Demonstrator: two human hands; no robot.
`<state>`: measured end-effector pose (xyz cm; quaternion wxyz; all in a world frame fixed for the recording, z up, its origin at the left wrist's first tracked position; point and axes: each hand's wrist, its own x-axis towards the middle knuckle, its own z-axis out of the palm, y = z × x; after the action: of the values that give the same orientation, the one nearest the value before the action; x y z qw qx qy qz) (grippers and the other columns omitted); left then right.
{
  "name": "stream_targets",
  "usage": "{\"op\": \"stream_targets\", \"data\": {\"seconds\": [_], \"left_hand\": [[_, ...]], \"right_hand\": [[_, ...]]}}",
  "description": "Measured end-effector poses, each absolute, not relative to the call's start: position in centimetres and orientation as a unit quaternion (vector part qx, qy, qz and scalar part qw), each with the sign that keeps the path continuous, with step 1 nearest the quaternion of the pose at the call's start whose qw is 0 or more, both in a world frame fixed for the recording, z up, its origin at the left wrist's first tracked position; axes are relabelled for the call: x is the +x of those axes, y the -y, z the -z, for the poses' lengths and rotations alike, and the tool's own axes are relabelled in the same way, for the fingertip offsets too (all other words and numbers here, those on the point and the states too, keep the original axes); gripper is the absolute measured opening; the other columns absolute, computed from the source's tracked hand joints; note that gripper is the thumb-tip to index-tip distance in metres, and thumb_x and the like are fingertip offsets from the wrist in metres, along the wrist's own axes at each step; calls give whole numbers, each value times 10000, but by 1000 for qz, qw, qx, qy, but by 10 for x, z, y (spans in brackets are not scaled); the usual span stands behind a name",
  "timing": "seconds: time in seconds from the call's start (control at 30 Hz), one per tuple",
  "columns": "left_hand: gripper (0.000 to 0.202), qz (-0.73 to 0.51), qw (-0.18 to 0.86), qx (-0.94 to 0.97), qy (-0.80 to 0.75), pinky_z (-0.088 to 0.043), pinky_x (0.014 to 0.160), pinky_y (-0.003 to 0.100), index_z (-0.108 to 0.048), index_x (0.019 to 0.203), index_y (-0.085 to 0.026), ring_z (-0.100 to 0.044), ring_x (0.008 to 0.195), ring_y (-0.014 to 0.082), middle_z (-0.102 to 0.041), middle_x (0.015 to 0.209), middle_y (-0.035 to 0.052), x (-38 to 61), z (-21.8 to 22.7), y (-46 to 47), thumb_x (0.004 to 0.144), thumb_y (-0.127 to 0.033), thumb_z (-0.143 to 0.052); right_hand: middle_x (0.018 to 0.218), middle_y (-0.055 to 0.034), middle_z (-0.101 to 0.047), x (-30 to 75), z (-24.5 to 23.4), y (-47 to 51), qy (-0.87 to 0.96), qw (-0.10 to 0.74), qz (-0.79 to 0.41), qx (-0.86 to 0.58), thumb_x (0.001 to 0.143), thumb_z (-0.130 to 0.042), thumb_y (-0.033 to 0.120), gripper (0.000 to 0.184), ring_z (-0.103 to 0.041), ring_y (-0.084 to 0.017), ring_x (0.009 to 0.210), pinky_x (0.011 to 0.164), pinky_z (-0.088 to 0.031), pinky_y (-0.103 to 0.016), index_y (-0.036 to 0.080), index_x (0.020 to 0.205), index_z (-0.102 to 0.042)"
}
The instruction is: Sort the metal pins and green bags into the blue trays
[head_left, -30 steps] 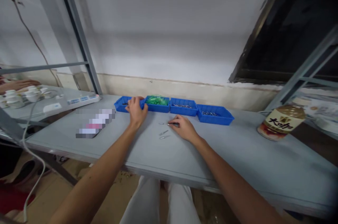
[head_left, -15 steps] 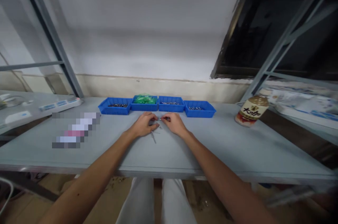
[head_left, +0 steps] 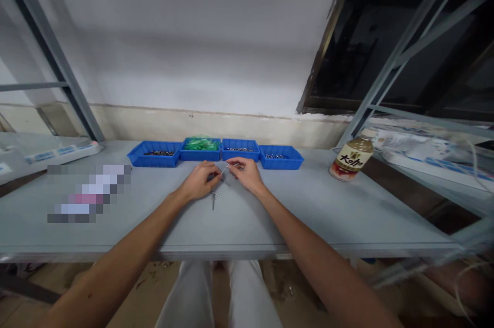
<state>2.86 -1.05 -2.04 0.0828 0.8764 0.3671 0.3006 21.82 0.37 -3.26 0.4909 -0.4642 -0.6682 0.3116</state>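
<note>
My left hand (head_left: 201, 179) and my right hand (head_left: 247, 174) meet over the middle of the table, fingertips close together. A thin silvery metal rod (head_left: 225, 168) slants between them, its upper end pinched by my right fingers and its lower end at my left thumb and fingertips. Just below, another small metal piece (head_left: 226, 182) lies partly behind my left hand. Nearer to me, a slim T-shaped metal piece (head_left: 213, 201) rests on the tabletop. The exact kind of these parts is too small to tell.
Along the back stand blue bins: one with dark and shiny small parts (head_left: 154, 161), one with green plastic packets (head_left: 198, 155), one with thin metal rods (head_left: 240, 155), one with small metal parts (head_left: 281, 164). A bottle (head_left: 350, 159) stands right; a blurred-out item (head_left: 90, 194) lies left.
The rod between my hands has turned from nearly level to slanting, its right end higher. My right fingers have risen slightly. The whole view has shifted, so things appear further left.
</note>
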Motion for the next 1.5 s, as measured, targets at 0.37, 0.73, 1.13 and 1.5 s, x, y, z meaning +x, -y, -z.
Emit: {"op": "stream_targets", "data": {"seconds": [0.37, 0.73, 1.13, 1.5], "left_hand": [[183, -317, 78, 864, -383, -410, 785, 329, -648, 878, -195, -555, 829, 205, -643, 843, 42, 28, 25, 9, 886, -353, -556], [225, -404, 59, 831, -378, -428, 716, 284, -596, 857, -172, -542, 761, 166, -607, 821, 27, 28, 28, 5, 845, -394, -632], [174, -424, 77, 816, -386, -430, 666, 257, -594, 818, -169, -535, 697, 138, -603, 799, 19, 25, 30, 3, 847, -339, -617], [111, -362, 100, 836, -399, -462, 729, 295, -662, 867, -171, -584, 773, 173, -644, 861, 43, 25, 30, 4, 810, -239, -597]], "right_hand": [[885, -52, -691, 214, 34, -1, 674, 506, -366, -394, 711, -658, 214, 376, -599, -95, 617, 608, -502, -229, 166, 1083, -698], [873, -77, -746, 209, 28, 8, 698, 495, -301, -421, 768, -662, 324, 326, -622, -126, 593, 570, -504, -242, 157, 1037, -739], [767, -79, -750, 208, 28, 13, 729, 475, -275, -409, 797, -636, 385, 278, -629, -150, 542, 536, -485, -257, 154, 870, -772], [707, -109, -733, 209, 18, 11, 625, 553, -382, -396, 719, -696, 444, 330, -644, -166, 561, 539, -493, -272, 119, 720, -749]]}}
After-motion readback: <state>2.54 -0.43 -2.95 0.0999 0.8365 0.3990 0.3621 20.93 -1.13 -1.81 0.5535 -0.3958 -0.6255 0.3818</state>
